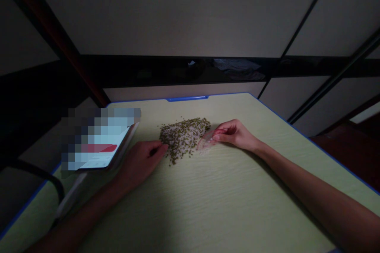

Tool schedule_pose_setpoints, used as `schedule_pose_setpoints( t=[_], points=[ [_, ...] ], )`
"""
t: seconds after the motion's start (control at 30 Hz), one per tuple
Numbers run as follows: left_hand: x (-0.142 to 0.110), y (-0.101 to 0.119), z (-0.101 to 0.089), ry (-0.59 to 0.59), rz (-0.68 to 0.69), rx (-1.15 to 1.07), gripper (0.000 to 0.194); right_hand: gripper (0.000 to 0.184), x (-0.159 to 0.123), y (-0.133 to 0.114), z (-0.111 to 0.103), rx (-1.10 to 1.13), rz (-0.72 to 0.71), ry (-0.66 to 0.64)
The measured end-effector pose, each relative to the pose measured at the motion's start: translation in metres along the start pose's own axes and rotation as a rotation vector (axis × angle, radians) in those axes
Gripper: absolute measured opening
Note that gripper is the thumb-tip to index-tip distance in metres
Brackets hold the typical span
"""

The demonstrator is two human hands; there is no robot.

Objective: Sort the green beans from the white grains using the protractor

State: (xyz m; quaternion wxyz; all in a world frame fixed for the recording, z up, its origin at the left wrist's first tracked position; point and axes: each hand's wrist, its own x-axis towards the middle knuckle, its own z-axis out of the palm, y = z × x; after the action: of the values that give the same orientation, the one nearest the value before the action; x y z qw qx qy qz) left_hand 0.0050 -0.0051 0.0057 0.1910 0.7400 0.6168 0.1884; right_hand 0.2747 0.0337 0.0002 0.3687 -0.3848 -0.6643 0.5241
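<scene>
"Right, where's the action?"

"Middle of the desk (pixel 190 209), towards its far side! There's a loose pile of small grains (pixel 185 136), dark green mixed with whitish ones, spread flat, with a few strays round its edges."

"And the hands?"

"One on each side of it. The right hand (pixel 237 134) is closed in a pinch, thumb against fingers, on a clear plastic piece (pixel 205 141) with pinkish-red edging. That piece lies low over the desk, right beside the pile's right edge."

"Is it a bag or a lid?"

"Can't tell from here, it's too see-through and too dim. Some pale bits show around it, but whether they're in it or under it, I can't say."

"What about the left hand (pixel 145 160)?"

"Right up at the pile's left edge! Fingers curled under, thumb pointing in at the grains. Whether it's pinching any, I can't tell; the fingertips are hidden."

"And that glow on the left?"

"A lit screen (pixel 101 150), tilted, beyond the left forearm, partly blurred out, with a red bar across it. A dark curved cable or arm (pixel 56 178) comes in just below."

"Anything at the back?"

"A blue strip (pixel 188 98) on the desk's far edge, then pale cabinet panels (pixel 178 12) with a dark recess between them, and crumpled fabric or plastic (pixel 237 67) inside."
</scene>
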Motion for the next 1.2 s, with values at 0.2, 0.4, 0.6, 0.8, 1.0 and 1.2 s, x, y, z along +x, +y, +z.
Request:
schedule_pose_setpoints(
  t=[0.2,0.4,0.6,0.8,1.0,1.2],
  points=[
    [-0.0013,0.0011,-0.0005,0.005,-0.001,-0.004,0.038,0.016,-0.0005,-0.0004,0.0017,0.042,-0.003,0.057],
    [-0.0011,0.0,-0.0007,0.007,0.002,0.005,0.038,0.015,-0.001,-0.0018,0.0016,0.038,-0.006,0.092],
    [-0.0001,-0.0011,0.0008,0.013,0.013,-0.006,0.038,0.014,-0.0009,-0.0004,0.0009,0.038,-0.013,0.088],
    [0.0005,0.001,-0.0003,-0.007,-0.002,-0.009,0.038,0.012,0.0004,0.0043,0.0,0.031,-0.029,0.1],
    [-0.0005,-0.0005,0.0008,-0.011,-0.005,-0.004,0.038,0.013,0.0001,0.0025,0.0001,-0.002,-0.027,0.054],
    [-0.0002,0.0013,0.0003,-0.012,-0.002,-0.021,0.038,0.015,0.0013,0.0039,0.0011,-0.006,-0.048,0.068]
  ],
)
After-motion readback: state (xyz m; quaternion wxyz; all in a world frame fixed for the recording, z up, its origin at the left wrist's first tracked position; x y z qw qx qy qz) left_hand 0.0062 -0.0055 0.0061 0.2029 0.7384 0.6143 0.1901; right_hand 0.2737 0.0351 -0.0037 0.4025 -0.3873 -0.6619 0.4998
